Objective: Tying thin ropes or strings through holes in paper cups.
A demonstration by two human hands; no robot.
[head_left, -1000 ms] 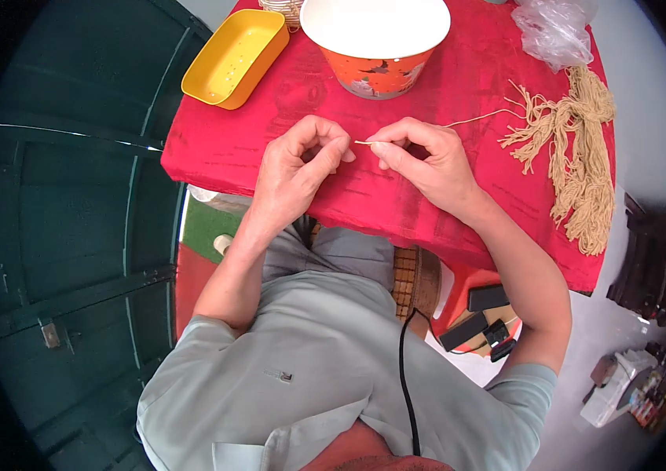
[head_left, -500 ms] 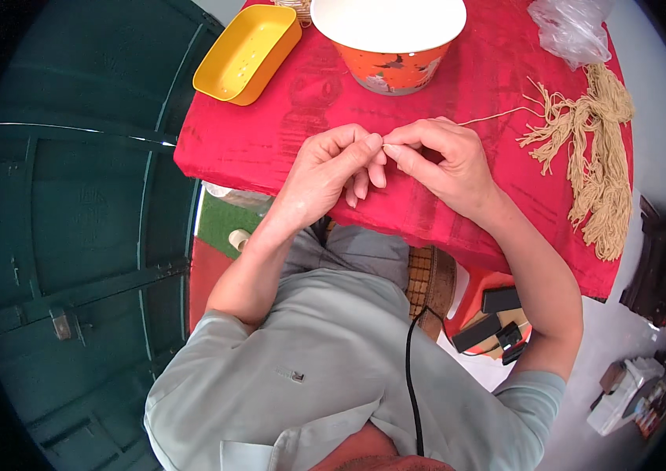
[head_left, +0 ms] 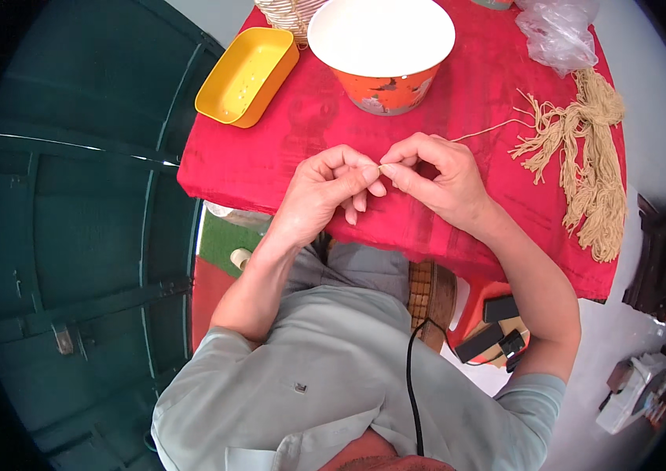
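My left hand (head_left: 325, 192) and my right hand (head_left: 435, 182) meet fingertip to fingertip above the red tablecloth (head_left: 270, 157). Between the pinched thumbs and forefingers sits the end of a thin beige string (head_left: 484, 130). The string trails right from my right hand toward a bundle of beige cords (head_left: 588, 169) lying on the cloth. What exactly is pinched at the tips is too small to see.
An orange bowl with a white inside (head_left: 382, 49) stands at the back of the table. A yellow rectangular tray (head_left: 247, 75) lies at its left, a woven basket (head_left: 286, 12) behind, a clear plastic bag (head_left: 559, 31) at the far right. A dark green door (head_left: 74, 235) is left.
My two hands have closed together, so the fingertips now touch. The view has shifted, and the table sits lower in the picture.
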